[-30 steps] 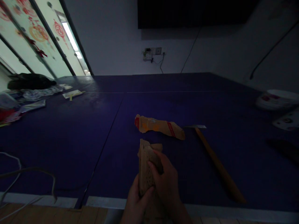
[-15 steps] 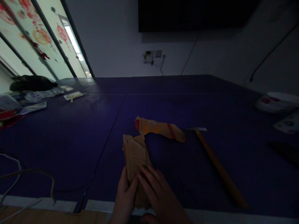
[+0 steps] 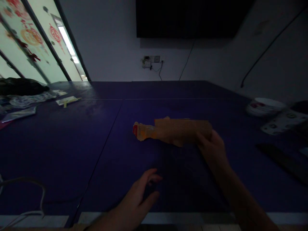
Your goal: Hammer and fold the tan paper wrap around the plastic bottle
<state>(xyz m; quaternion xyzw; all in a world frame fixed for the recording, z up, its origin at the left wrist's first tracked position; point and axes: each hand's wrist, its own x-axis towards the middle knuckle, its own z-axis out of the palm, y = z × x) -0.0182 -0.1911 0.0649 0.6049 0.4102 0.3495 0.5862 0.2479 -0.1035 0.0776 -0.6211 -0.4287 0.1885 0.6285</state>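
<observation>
A folded piece of brown cardboard (image 3: 181, 128) hangs level above the purple table (image 3: 134, 157), its right end pinched between the thumb and fingers of my right hand (image 3: 213, 144). Partly beneath it in view is a torn brown wrapper (image 3: 145, 132) with a red end and orange marks. My left hand (image 3: 145, 192) is over the table near the front edge, fingers curved and apart from the thumb, nothing between them. The wooden-handled tool is hidden behind my right hand and forearm.
At the right are a white bowl (image 3: 264, 106), a patterned white item (image 3: 281, 122) and a dark long object (image 3: 281, 160). Papers (image 3: 67, 100) and a dark bag (image 3: 22, 86) lie at the far left. A cable (image 3: 42, 195) curls at the near left.
My left hand has let go of the cardboard and opened. My right hand has carried it forward and to the right, turning it sideways over the wrapper. The view has shifted slightly right.
</observation>
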